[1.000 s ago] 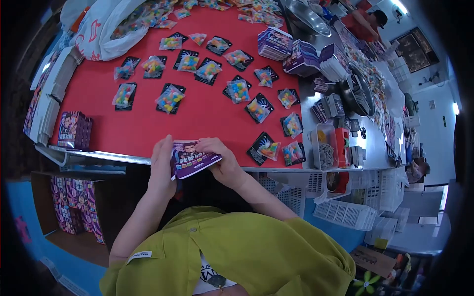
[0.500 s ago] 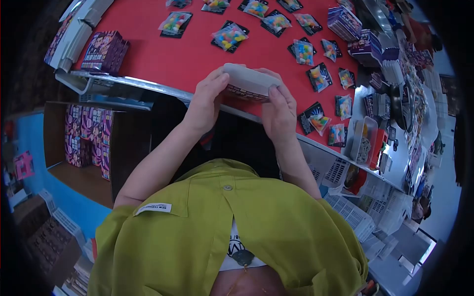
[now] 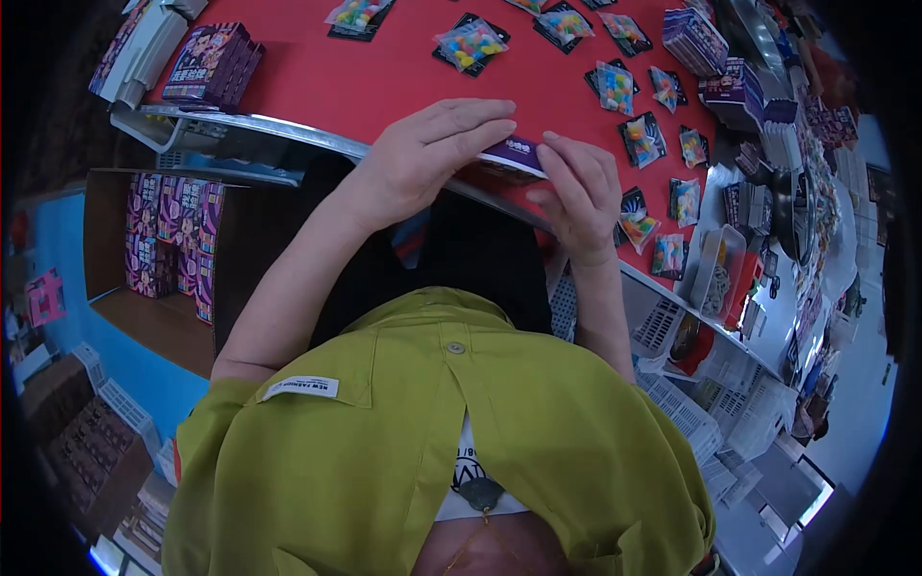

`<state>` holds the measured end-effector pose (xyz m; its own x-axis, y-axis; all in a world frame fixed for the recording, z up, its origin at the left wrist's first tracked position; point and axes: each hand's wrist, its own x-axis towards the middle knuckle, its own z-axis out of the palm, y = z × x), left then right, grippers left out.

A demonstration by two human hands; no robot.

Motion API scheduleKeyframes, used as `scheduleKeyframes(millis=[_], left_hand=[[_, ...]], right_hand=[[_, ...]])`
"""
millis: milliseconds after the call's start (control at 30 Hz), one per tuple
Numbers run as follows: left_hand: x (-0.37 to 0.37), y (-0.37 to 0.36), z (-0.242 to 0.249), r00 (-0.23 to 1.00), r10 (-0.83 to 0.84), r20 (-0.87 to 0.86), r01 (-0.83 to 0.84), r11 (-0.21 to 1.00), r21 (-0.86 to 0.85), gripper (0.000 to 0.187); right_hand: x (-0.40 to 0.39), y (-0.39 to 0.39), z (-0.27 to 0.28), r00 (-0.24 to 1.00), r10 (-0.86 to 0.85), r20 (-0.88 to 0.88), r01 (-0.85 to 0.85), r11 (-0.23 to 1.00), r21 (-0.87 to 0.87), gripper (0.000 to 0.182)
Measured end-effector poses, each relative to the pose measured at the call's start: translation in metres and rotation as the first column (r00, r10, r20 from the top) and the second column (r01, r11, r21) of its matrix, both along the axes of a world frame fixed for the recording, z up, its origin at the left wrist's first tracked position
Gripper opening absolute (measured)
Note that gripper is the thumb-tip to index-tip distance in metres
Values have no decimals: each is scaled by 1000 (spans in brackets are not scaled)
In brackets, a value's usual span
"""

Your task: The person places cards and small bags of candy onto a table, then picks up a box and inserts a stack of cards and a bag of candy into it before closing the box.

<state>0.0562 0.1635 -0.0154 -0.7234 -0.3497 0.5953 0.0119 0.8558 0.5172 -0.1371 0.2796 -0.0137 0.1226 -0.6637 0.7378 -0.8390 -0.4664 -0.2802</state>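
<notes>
A small purple box (image 3: 514, 154) with white lettering is between my two hands, at the near edge of the red table. My left hand (image 3: 427, 154) is closed on its left end, fingers stretched along the top. On the right end my right hand (image 3: 581, 192) grips it, with the fingertips at its corner. Beyond and to the right of the hands, packets of coloured candy-like pieces (image 3: 616, 87) lie on black cards.
The red table (image 3: 317, 86) bears stacked purple boxes (image 3: 206, 65) at the left and more stacks (image 3: 695, 42) at the right. A cardboard carton (image 3: 154, 331) holding purple boxes is at lower left. A clear tub (image 3: 713, 274) stands at the right edge.
The box has turned from its pale, open-looking side to a printed purple face. My left hand has moved over its top, and my right hand has shifted right. The view has shifted slightly.
</notes>
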Motion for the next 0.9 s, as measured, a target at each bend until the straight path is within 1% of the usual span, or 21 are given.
scheduleKeyframes(millis=[33,67,133,167,200,233,267,333,367,433,467,533,567,633,667,733,767,833,900], left_hand=[[2,-1,-1,997,62,45,-53,984,-172,33],[2,-1,-2,997,65,49,-56,984,-168,33],[1,-1,3,1000,24,-1,-24,986,-164,33],[2,-1,3,1000,27,3,-26,986,-162,33],[4,0,2,1000,-8,-5,8,1000,14,32],[4,2,2,999,-41,-20,44,981,191,30],[4,2,1,999,-41,-18,44,979,197,30],[2,0,3,994,-67,-83,87,961,262,25],[0,1,4,994,-68,-82,87,960,267,25],[-2,3,6,992,-26,-126,49,982,183,19],[-2,3,6,992,-22,-123,45,982,185,19],[-1,3,5,993,-13,-119,37,978,205,17],[0,4,3,993,-12,-117,36,978,205,17],[3,5,-4,996,-1,-84,11,993,119,19],[4,3,-8,997,2,-82,8,993,120,19],[6,-1,-13,991,0,-137,-16,993,-120,23],[8,-2,-15,991,-1,-136,-16,993,-119,23],[13,-2,-16,997,15,-73,-33,969,-245,29],[15,-2,-18,998,21,-53,-35,961,-273,33]], right_hand=[[1,3,6,998,15,-68,-11,998,57,25],[2,4,6,998,19,-65,-15,998,61,25],[5,4,5,998,-32,56,24,990,136,24],[6,3,6,998,-29,59,21,990,138,24],[6,2,7,994,-20,112,3,989,148,23],[7,2,7,986,-12,164,-14,987,160,23],[7,2,6,986,-14,166,-14,986,165,23],[9,1,3,941,28,337,-99,976,194,19],[12,2,5,941,26,338,-99,975,199,19],[17,2,9,923,14,384,-96,976,195,20],[17,2,8,922,16,386,-100,975,197,20],[17,-2,4,927,47,372,-107,984,145,18],[17,-1,3,927,48,373,-109,983,145,18],[17,0,-1,946,55,320,-103,985,137,20],[18,-1,-3,945,56,323,-106,985,138,20],[18,-1,-6,971,85,224,-106,990,87,24],[18,-1,-5,971,84,225,-106,990,88,24],[19,1,-3,995,62,80,-70,992,106,28],[18,2,-7,997,51,53,-56,994,92,29]])
